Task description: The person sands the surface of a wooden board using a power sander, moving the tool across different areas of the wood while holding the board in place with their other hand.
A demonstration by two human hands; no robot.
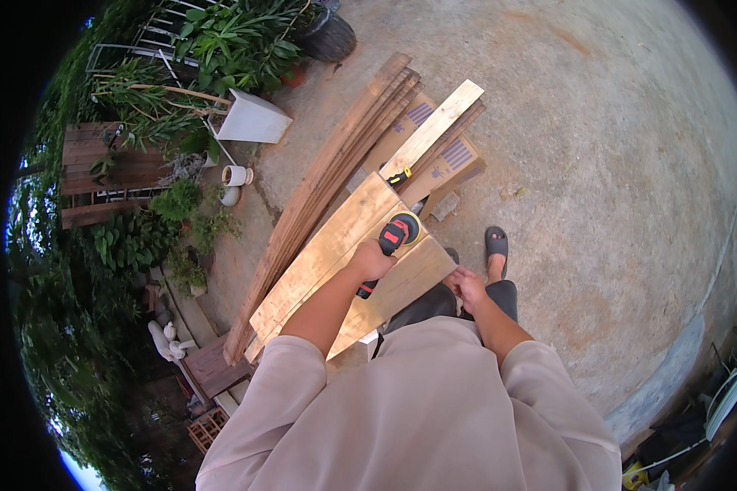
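Observation:
My left hand (372, 260) grips a black and red cordless power tool (391, 239) with a round pad, held on pale wooden boards (319, 278) lying side by side below me. My right hand (467, 286) is at the near right edge of the boards, fingers curled on that edge. A yellow and black tool (400, 176) sits by the boards' far end, beside a long pale plank (430, 127) that reaches away from me.
Long brown planks (319, 188) lie to the left along printed cardboard (458, 159) on the concrete ground (614, 188). Potted plants, a white planter (254, 123) and a white figurine (164, 340) line the left. My sandaled foot (496, 245) is right of the boards; assorted gear fills the lower right.

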